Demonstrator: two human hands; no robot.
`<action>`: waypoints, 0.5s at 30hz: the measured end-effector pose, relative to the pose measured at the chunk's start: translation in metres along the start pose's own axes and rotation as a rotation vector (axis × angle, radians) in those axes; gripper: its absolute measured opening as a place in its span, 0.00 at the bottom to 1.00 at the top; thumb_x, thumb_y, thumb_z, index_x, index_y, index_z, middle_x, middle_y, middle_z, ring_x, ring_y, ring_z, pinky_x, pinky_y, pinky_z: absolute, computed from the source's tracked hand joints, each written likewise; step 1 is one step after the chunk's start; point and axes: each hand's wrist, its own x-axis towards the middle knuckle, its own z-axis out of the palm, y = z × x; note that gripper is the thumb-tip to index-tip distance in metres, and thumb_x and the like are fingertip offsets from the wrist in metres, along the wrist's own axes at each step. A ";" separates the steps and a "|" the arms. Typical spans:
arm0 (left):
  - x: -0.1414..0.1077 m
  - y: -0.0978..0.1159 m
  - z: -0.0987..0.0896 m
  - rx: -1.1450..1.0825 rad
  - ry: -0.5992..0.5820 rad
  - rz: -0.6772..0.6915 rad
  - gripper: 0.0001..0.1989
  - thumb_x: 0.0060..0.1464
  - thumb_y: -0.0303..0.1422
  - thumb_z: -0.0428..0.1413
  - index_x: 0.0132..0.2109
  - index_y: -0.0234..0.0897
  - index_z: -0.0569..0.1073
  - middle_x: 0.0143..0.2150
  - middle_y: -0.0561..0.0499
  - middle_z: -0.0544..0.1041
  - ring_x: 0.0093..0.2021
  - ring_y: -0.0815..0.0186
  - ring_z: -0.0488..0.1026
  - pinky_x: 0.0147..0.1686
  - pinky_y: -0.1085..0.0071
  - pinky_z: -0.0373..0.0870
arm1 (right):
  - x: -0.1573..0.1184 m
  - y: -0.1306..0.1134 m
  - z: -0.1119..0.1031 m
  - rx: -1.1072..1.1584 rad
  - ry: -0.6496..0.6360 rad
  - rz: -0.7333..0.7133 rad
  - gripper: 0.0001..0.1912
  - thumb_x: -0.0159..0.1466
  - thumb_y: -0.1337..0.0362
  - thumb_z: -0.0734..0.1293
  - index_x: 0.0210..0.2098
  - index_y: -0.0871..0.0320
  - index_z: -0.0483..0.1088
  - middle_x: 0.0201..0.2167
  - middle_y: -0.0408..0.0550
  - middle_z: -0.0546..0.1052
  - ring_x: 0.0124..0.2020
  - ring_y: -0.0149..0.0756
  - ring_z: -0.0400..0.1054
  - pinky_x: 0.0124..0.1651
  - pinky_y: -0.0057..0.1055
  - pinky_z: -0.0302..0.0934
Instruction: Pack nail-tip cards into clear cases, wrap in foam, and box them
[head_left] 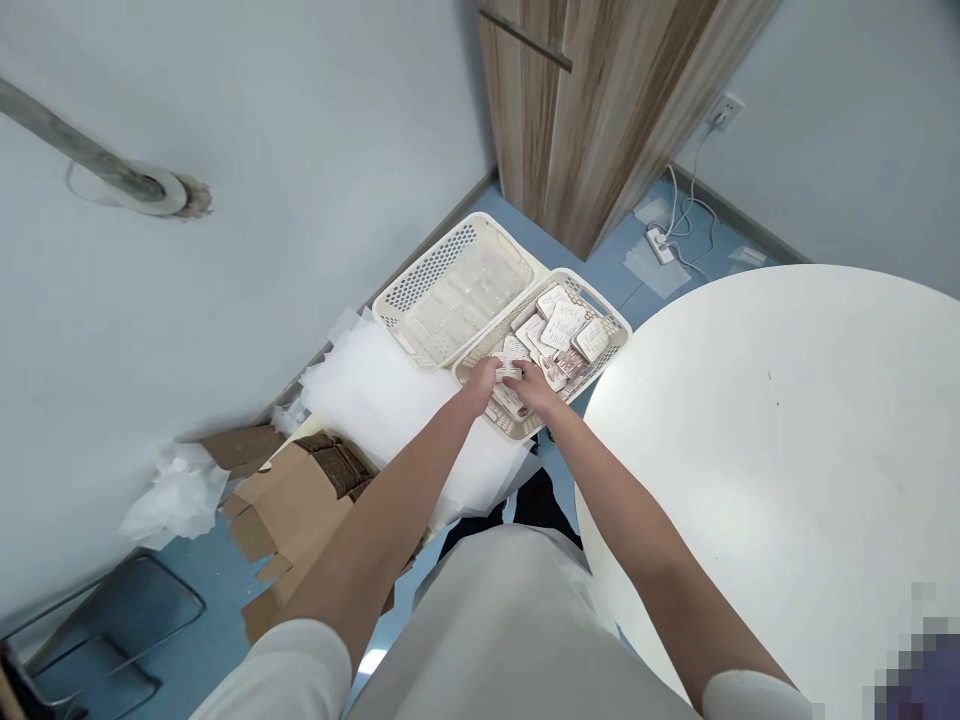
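Both my hands reach into the near end of a cream plastic basket [616,322] that holds several printed white cards [564,322] with rounded corners, some in small stacks. My left hand [480,384] has its fingers closed on the edge of a card stack [508,368]. Opposite it, my right hand [534,388] has its thumb and fingers around the other side of the same stack. A few cards with pinkish pictures [564,366] lie to the right of my fingers. My fingertips partly hide the cards beneath them.
A second cream basket [390,300] with clear plastic pieces stands beside the first, against the wall. White sheets [375,385] spread to the left, with opened cardboard boxes [289,495] nearer me. A round white table [780,420] fills the right; a power strip [660,246] lies behind.
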 end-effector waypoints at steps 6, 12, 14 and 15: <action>-0.016 0.006 -0.004 -0.104 0.043 0.029 0.15 0.48 0.34 0.46 0.44 0.37 0.65 0.45 0.48 0.71 0.46 0.63 0.68 0.41 0.68 0.63 | -0.021 -0.010 -0.004 0.171 0.050 -0.037 0.32 0.54 0.57 0.63 0.57 0.57 0.53 0.47 0.55 0.67 0.33 0.36 0.66 0.23 0.27 0.61; -0.063 0.008 -0.013 -0.139 0.025 0.250 0.26 0.45 0.26 0.51 0.55 0.35 0.59 0.53 0.43 0.67 0.53 0.62 0.64 0.49 0.67 0.60 | -0.074 -0.018 -0.002 0.286 0.212 -0.182 0.33 0.53 0.62 0.63 0.57 0.57 0.53 0.53 0.54 0.64 0.40 0.36 0.65 0.36 0.31 0.63; -0.084 0.005 -0.017 -0.119 0.003 0.362 0.25 0.44 0.23 0.51 0.53 0.33 0.61 0.52 0.41 0.68 0.51 0.64 0.66 0.50 0.67 0.59 | -0.098 -0.017 0.002 0.322 0.257 -0.213 0.32 0.52 0.63 0.63 0.56 0.57 0.54 0.52 0.55 0.65 0.41 0.36 0.65 0.39 0.32 0.63; -0.095 0.002 -0.018 -0.107 -0.003 0.412 0.23 0.44 0.23 0.52 0.51 0.32 0.63 0.50 0.41 0.69 0.50 0.64 0.67 0.50 0.67 0.60 | -0.111 -0.014 0.004 0.341 0.280 -0.229 0.31 0.52 0.64 0.64 0.56 0.58 0.55 0.51 0.55 0.65 0.41 0.36 0.65 0.40 0.33 0.62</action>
